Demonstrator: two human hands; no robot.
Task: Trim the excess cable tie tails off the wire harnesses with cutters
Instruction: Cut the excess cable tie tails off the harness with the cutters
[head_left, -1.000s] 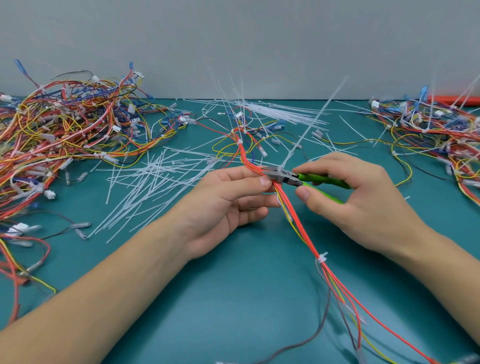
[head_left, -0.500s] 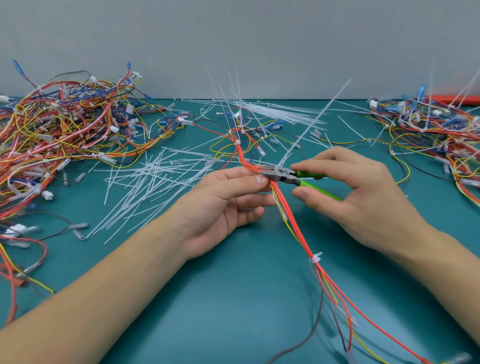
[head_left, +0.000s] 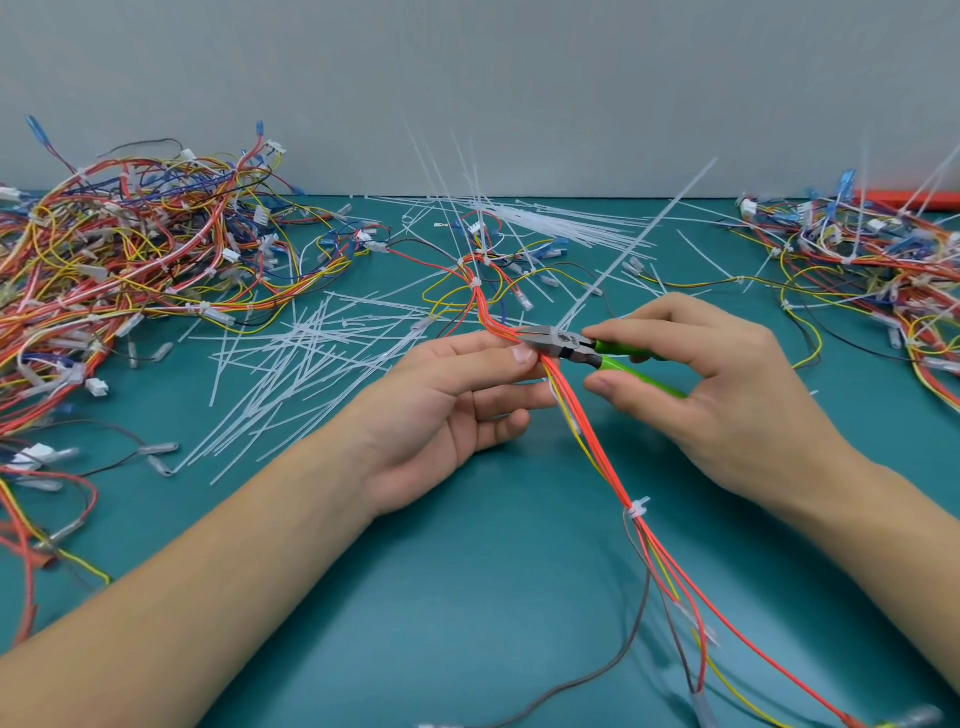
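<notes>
Gripping the cutters (head_left: 563, 347) as before, right hand (head_left: 727, 395); left hand (head_left: 457, 405) still pinches harness (head_left: 587, 426).

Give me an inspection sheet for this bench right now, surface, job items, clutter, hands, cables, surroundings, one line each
Surface: teal mat, bare in front.
Job's things: wire harness held mid-bench; green-handled cutters set at the tie whose long tail points up and back; a trimmed tie lower on the same bundle.
Clutter: cut tie tails strewn left of centre; uncut ties at the back.
Grippers: left hand pinches the harness beside the cutter head; right hand grips the cutter handles.
Cables: harness pile on the left, another harness pile on the right.
Surroundings: plain grey wall; an orange object, far right.
</notes>
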